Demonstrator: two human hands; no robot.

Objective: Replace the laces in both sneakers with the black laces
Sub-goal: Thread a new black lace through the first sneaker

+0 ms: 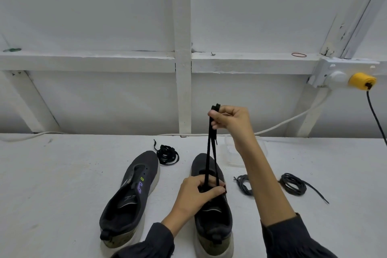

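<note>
Head camera showed the right hand (230, 120) high above the table (52, 174), fingers curled and pinching both ends of 1 flat black lace (209, 153). Its 2 strands ran taut down to the right-side sneaker (213, 226). The left hand (196, 192) pinched those strands between thumb and fingers where they met the shoe's eyelets.

The lace looked light, limp and a little slick, so it would likely keep a line only under tension. Its stiff tips seemed the sensible place to hold for threading. The sneaker looked soft-topped and light enough to slide unless pinned.

The left-side sneaker (129, 195) lay unlaced just beside it, with a coiled spare lace (167, 154) near its toe. 2 round cord coils (244, 184) lay to the right of the shoes, probably the old laces. Open table lay on both sides, while the wall and a white cable (293, 119) closed off the back.
</note>
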